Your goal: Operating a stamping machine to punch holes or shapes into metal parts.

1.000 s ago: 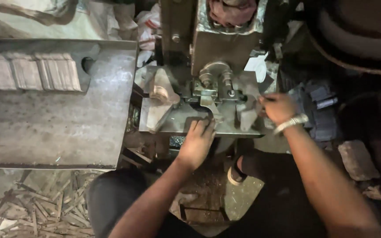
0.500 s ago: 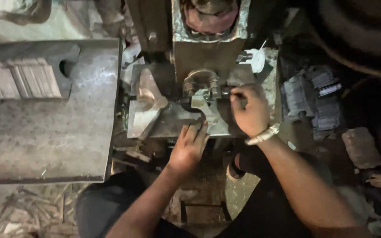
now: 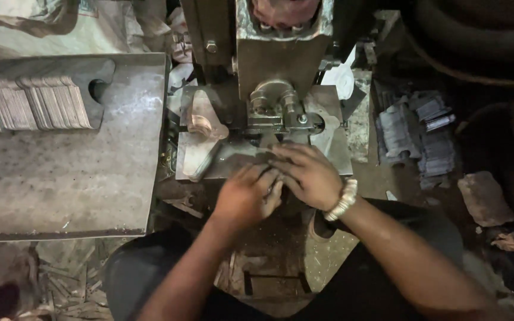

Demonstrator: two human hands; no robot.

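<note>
My left hand (image 3: pixel 244 197) and my right hand (image 3: pixel 306 173) meet at the front edge of the press's flat steel bed (image 3: pixel 335 151). Their fingertips touch each other over a dark patch of the bed, just below the rounded die block (image 3: pixel 275 106). The left fingers are bent, while the right fingers lie stretched towards the left. A pale beaded band (image 3: pixel 342 201) sits on my right wrist. Whether a small piece is pinched between the fingers is hidden. A curved shiny metal part (image 3: pixel 200 134) lies on the bed's left side.
A large worn steel table (image 3: pixel 60 178) lies to the left, with rows of thin metal strips (image 3: pixel 34 108) at its far edge. Grey stamped pieces (image 3: pixel 414 134) are heaped on the right, near a flat stone (image 3: pixel 486 199). Scrap offcuts (image 3: pixel 60 279) litter the floor at lower left.
My right hand has left the right side of the die and come down to the bed's front edge. My left hand has curled its fingers and now touches the right hand.
</note>
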